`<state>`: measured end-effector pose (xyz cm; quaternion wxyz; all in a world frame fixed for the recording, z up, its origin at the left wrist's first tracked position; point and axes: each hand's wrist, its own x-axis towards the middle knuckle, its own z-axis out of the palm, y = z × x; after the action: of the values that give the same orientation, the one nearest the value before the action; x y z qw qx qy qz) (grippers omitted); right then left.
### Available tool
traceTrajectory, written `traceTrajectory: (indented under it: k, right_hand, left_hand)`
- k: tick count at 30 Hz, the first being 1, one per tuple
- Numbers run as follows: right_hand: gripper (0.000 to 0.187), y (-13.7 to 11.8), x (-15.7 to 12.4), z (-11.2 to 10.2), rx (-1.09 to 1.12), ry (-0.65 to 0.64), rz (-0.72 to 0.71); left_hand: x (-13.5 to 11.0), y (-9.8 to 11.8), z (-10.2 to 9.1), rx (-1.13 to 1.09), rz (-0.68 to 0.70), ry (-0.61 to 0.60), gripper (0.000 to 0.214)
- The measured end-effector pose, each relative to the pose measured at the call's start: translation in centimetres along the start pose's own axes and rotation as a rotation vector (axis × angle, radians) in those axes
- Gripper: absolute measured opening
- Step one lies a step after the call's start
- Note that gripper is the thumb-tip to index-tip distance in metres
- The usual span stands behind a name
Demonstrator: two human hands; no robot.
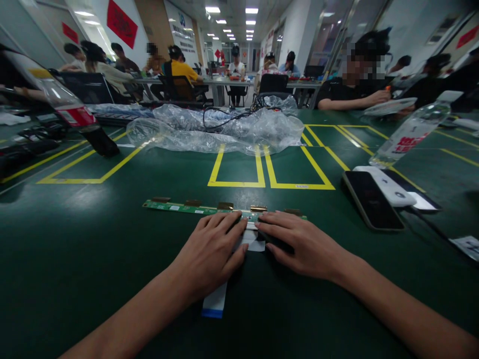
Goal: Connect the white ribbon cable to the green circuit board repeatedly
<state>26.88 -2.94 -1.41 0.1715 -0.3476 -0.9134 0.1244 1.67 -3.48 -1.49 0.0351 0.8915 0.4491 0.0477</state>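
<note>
A long, narrow green circuit board (pixel 204 209) with brown film tabs along its far edge lies on the dark green table. A white flat ribbon cable (pixel 216 299) with a blue end runs beneath my left hand (pixel 215 244) to the pale connector (pixel 251 226) on the board's near side. My left fingers reach over the board, with the thumb at the cable's edge; the hand partly closes over the cable. My right hand (pixel 305 242) has its fingers stretched along the board right of the connector, thumb apart. The hands hide parts of the board and cable.
Clear plastic wrap (pixel 220 127) with black cable lies beyond yellow tape outlines. A cola bottle (pixel 77 112) stands left. At right are a phone (pixel 372 199), a white device (pixel 385 185) and a water bottle (pixel 415 129). People sit at tables further back.
</note>
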Motion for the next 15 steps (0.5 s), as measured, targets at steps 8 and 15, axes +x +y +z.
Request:
traceTrajectory:
  k: [8,15]
  right_hand:
    - [0.036,-0.1,-0.1,-0.2,-0.052,0.104,0.02]
    - [0.034,-0.7,-0.1,-0.1,0.005,0.108,0.009]
  left_hand:
    - [-2.9,-5.3,-0.3,0.01,-0.178,0.02,0.051]
    - [-10.6,-16.2,-1.6,0.061,-0.482,0.076,0.057]
